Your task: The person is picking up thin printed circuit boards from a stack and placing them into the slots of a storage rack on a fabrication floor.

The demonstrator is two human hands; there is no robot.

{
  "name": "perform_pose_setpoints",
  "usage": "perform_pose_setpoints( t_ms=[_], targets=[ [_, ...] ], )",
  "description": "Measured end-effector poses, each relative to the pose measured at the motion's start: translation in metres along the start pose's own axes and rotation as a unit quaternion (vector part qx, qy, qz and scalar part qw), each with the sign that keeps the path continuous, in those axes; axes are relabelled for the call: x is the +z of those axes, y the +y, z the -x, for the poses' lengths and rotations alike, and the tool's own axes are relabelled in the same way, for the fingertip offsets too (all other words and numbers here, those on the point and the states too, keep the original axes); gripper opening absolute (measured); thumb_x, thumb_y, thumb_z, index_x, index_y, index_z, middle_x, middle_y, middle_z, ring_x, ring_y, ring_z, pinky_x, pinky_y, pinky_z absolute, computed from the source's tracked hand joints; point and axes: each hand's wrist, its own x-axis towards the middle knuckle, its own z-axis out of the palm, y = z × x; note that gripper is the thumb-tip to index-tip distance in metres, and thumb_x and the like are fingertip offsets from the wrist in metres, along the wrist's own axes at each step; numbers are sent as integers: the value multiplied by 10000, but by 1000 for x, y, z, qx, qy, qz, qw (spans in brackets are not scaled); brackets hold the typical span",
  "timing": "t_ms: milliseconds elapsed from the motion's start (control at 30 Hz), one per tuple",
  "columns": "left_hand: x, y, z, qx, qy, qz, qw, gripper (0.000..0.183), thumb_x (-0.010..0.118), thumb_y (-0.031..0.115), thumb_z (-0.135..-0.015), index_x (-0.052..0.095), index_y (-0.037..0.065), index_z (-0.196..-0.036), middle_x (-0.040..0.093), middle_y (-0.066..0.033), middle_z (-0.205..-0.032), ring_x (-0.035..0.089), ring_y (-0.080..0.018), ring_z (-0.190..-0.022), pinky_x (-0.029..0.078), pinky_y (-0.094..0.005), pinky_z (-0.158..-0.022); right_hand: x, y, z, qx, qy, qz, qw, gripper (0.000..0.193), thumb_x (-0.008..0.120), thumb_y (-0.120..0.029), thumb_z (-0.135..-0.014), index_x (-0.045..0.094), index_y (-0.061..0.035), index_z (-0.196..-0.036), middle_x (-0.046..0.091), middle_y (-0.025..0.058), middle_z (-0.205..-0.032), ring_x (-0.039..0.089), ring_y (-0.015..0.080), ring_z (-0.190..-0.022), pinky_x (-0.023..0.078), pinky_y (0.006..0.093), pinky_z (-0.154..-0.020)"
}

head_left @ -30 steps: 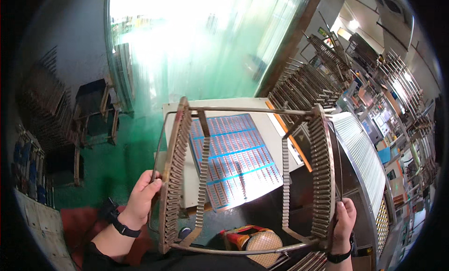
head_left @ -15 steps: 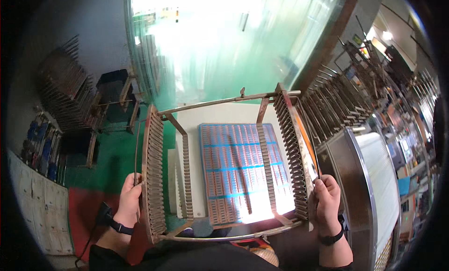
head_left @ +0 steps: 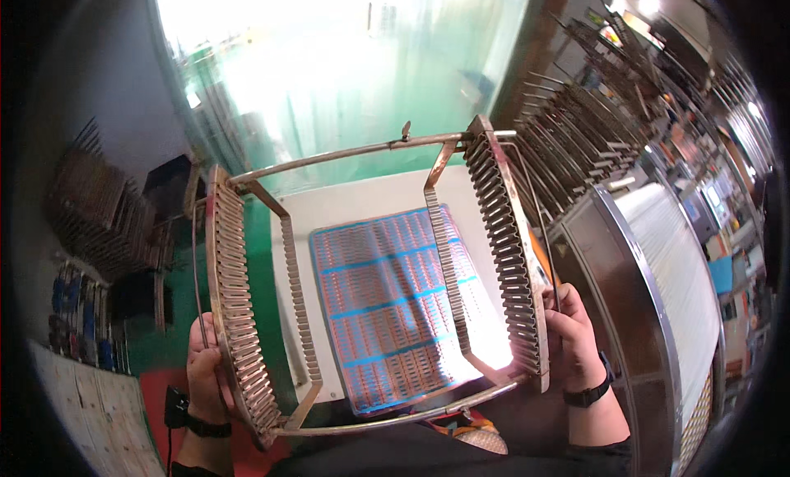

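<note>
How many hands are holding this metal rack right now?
2: the left hand grips the rack at its left side, and the right hand grips it at its right. No other hands show.

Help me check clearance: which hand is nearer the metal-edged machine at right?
Right. The right hand holds the rack at right, just left of the machine; the left hand is at the opposite side, farther away.

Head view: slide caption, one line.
Left hand and right hand grip a slotted metal rack by its sides, over a patterned, blue-banded panel on a white table.
</note>
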Motion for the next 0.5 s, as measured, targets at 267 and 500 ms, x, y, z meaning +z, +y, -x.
perform_pose_setpoints(
  t_ms=[267,500],
  targets=[
    [30,1,-35,-89,-135,-21,987,542,372,-66,-768,451,-29,-1302,599,-189,-1224,624,-278,-1121,524,-415,-1002,-4,-2,125,50,55,42,996,567,542,11,-824,429,13,-1380,597,192,-1288,637,326,-1134,530,444,-963],
    [49,23,-48,-144,-267,-1,953,514,453,-32,-789,452,-56,-1302,622,-176,-1191,643,-264,-1082,542,-397,-963,36,7,241,-4,209,-50,977,478,462,38,-789,532,53,-1262,660,191,-1142,681,322,-1047,566,420,-906]
  ],
)
